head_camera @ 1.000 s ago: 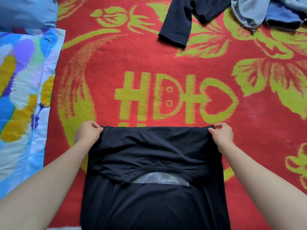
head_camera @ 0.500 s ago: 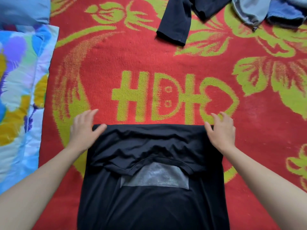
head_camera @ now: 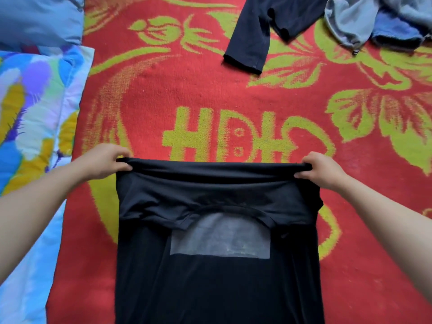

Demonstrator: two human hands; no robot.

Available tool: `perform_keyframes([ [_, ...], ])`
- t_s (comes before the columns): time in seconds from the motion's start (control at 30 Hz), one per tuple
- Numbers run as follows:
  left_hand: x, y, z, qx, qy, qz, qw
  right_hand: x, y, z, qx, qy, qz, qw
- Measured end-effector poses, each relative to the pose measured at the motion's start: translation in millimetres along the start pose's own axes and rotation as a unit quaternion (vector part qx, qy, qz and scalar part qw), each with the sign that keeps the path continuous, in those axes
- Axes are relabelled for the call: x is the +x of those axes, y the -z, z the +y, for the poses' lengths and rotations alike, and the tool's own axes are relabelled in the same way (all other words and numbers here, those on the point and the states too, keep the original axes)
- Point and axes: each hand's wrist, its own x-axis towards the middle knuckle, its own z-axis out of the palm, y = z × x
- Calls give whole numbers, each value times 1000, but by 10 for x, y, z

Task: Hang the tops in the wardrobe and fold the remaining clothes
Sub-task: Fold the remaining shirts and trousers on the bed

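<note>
**Grip back on at the far fold**

Shirt [head_camera: 219,288] lies flat on the rug [head_camera: 187,90], dead centre and right in front of the person. Here's the change: half a second ago both hands lay open and flat at the far corners, and now they have closed again. The left hand [head_camera: 105,161] pinches the left end of the fold [head_camera: 215,166], thumb on top and fingers curled under the cloth. The right hand [head_camera: 321,170] does the same at the right end. The edge between them is pulled taut and looks raised a little off the rug (hard to be sure from above).

To my eye the pat-down is over and another fold toward the person is coming, so this garment is about midway. A dark top [head_camera: 250,43] and a grey-blue heap [head_camera: 350,22] wait at the far side, well apart from the shirt.

Now orientation. The long axis runs straight away from the person, near to far, square to the line between the hands. The upper part is doubled back, so the collar [head_camera: 224,208] points toward the person, its curve lying over a pale grey patch [head_camera: 221,239]. The near end runs off the bottom of the view, so the hem can't be told. A quilt [head_camera: 30,113] lies along the left.
</note>
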Motion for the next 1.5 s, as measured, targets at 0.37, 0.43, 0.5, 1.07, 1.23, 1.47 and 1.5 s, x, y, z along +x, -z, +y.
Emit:
perform_keyframes([
  [0.37, -255, 192, 76, -256, 10, 32, 966, -273, 430, -29, 132, 2, -54, 990],
  [0.43, -437, 221, 19, -266, -18, 23, 964, -445, 478, -18, 142, 14, -107, 984],
  [0.5, -656, 161, -37, -219, -69, 21, 973, -649, 471, 21, 124, 33, -137, 982],
  [1.07, -1483, -1645, 436, 211, -40, 44, 976, -1527, -1329, 170, -212, 124, 92, 965],
  [1.23, -975, -1313, 437, 229, 33, 33, 972, -1085, -1022, 214, -199, -8, -26, 980],
  [1.47, -681, -962, 137, 322, 4, -112, 940, -774, -758, 397, -158, -58, -89, 982],
  [1.5, -651, -888, 68, 312, -1, -106, 944, -753, -655, 418, -144, -64, -79, 984],
])
